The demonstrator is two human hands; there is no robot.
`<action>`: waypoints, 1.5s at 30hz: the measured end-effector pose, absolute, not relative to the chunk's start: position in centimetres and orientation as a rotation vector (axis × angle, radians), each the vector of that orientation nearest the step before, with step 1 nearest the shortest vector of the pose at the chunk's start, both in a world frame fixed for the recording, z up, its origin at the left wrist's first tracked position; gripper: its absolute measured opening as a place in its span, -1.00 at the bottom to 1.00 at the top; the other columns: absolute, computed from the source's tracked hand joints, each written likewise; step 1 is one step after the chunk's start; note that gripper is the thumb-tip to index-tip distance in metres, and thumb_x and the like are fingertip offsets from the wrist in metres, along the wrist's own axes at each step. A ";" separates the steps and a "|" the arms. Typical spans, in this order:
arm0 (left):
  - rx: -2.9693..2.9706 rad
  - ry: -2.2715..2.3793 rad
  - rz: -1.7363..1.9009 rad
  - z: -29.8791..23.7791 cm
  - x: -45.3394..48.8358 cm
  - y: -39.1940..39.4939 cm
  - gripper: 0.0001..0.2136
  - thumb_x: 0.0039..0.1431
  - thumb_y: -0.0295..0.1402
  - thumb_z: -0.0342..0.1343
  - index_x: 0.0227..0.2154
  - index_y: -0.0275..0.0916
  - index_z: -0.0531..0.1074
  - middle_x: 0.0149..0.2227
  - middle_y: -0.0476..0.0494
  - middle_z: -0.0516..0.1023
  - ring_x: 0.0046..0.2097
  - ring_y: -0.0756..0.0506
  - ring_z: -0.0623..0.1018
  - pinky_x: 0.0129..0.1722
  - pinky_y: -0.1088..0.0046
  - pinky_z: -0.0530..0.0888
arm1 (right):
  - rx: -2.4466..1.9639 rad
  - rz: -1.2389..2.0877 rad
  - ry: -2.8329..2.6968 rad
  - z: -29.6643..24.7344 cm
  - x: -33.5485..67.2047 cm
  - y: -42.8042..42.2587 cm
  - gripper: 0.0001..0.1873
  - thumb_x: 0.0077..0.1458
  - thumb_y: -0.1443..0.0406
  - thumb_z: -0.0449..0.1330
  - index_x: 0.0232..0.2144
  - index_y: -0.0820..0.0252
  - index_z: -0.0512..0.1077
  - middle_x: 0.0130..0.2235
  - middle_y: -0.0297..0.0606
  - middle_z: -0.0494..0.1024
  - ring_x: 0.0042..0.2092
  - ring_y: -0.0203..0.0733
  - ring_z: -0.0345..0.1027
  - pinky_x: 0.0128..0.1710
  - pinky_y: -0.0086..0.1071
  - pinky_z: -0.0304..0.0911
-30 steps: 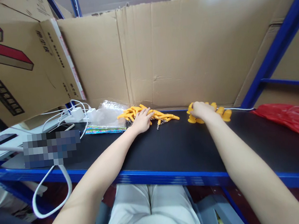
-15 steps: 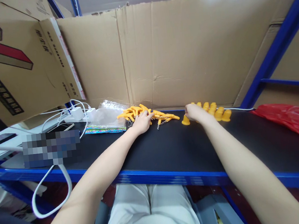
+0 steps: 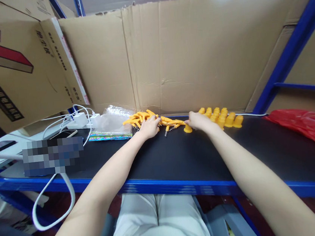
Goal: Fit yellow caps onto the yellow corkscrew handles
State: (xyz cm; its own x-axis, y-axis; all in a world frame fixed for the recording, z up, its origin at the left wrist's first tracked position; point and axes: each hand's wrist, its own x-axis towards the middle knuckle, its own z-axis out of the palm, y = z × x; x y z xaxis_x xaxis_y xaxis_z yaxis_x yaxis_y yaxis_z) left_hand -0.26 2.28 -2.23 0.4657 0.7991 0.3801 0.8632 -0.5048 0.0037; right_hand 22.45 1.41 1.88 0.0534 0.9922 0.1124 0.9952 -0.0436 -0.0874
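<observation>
Orange corkscrews [image 3: 140,116] with T-shaped handles and metal spirals lie in a loose heap near the cardboard wall. My left hand [image 3: 148,128] rests over the heap's right part, fingers bent down and closed around an orange corkscrew that is mostly hidden. Further right, my right hand [image 3: 198,121] pinches a yellow cup-shaped piece [image 3: 187,128] with a flared base, at the right end of the spread corkscrews. The cup's base is at the black tabletop; whether it touches cannot be told. Several similar yellow cups [image 3: 230,119] stand in rows beyond my right wrist.
A clear plastic bag [image 3: 114,118] lies left of the heap, over a colourful packet [image 3: 110,135]. White chargers [image 3: 80,119] and cables are further left. A red plastic bag [image 3: 301,125] lies at right. The blue table edge [image 3: 178,187] runs before my lap.
My right hand has moved left with the yellow cup, closer to the corkscrews. My left hand stays on the heap, its fingers drawn slightly closer together.
</observation>
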 end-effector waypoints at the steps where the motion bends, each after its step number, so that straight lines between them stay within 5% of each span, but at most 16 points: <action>1: -2.520 -1.448 -0.494 -2.1 -0.3 2.3 -0.60 0.13 -0.47 -0.12 0.06 -0.21 0.27 0.07 -0.30 0.29 0.05 -0.28 0.37 0.06 0.00 0.23 | -2.184 0.013 -2.080 1.8 22.4 1.4 -0.53 0.09 0.11 0.14 -0.07 0.35 0.35 -0.19 0.15 0.51 -0.14 0.08 0.44 -0.18 -0.22 0.25; 6: -2.551 -1.438 -0.451 -2.1 -0.6 2.6 -0.56 0.17 -0.45 -0.17 0.12 -0.15 0.23 0.15 -0.25 0.24 0.09 -0.28 0.35 0.10 0.00 0.19 | -2.245 0.270 -2.196 1.3 22.1 0.9 -0.55 0.04 0.18 0.19 -0.08 0.36 0.30 -0.40 -0.08 0.55 -0.49 -0.17 0.43 -0.44 -0.37 0.28; 12: -2.545 -1.512 -0.414 -2.6 -0.5 2.8 -0.54 0.19 -0.40 -0.17 0.16 -0.07 0.16 0.18 -0.21 0.19 0.12 -0.27 0.32 0.08 0.04 0.23 | -2.226 0.251 -2.241 1.2 22.2 0.9 -0.57 0.04 0.18 0.17 -0.09 0.36 0.29 -0.44 -0.15 0.55 -0.56 -0.26 0.38 -0.51 -0.43 0.24; 18: -2.499 -1.498 -0.550 -2.9 -0.3 2.4 -0.71 0.22 -0.41 -0.17 -0.03 -0.16 0.30 0.08 -0.26 0.26 0.01 -0.23 0.40 0.04 0.04 0.25 | -2.255 0.242 -2.251 1.0 22.3 1.3 -0.53 0.06 0.16 0.15 -0.06 0.37 0.28 -0.36 -0.10 0.55 -0.51 -0.23 0.42 -0.50 -0.41 0.24; 25: -2.462 -1.580 -0.581 -2.2 -0.7 1.9 -0.79 0.21 -0.42 -0.13 -0.14 -0.17 0.31 -0.01 -0.24 0.35 -0.06 -0.23 0.44 -0.07 0.12 0.34 | -2.196 -0.111 -2.264 1.1 22.2 1.1 -0.53 -0.03 0.16 0.22 -0.09 0.29 0.32 -0.05 -0.01 0.47 -0.06 -0.04 0.39 -0.25 -0.36 0.24; 32: -2.435 -1.580 -0.686 -1.9 -1.0 1.9 -0.76 0.18 -0.45 -0.08 -0.10 -0.18 0.32 0.01 -0.24 0.35 -0.02 -0.27 0.43 -0.08 0.14 0.36 | -1.809 -0.191 -2.397 1.1 21.7 1.0 -0.71 -0.05 0.38 0.17 -0.19 0.21 0.37 -0.12 -0.12 0.49 -0.11 -0.10 0.38 -0.23 -0.41 0.19; 45: -2.436 -1.593 -0.727 -1.8 -1.1 1.8 -0.77 0.19 -0.45 -0.08 -0.11 -0.19 0.33 0.00 -0.26 0.35 -0.04 -0.27 0.44 -0.08 0.14 0.36 | -1.536 -0.150 -2.403 0.7 21.7 1.7 -0.75 0.00 0.35 0.18 -0.20 0.26 0.40 -0.16 -0.14 0.51 -0.15 -0.14 0.37 -0.18 -0.42 0.18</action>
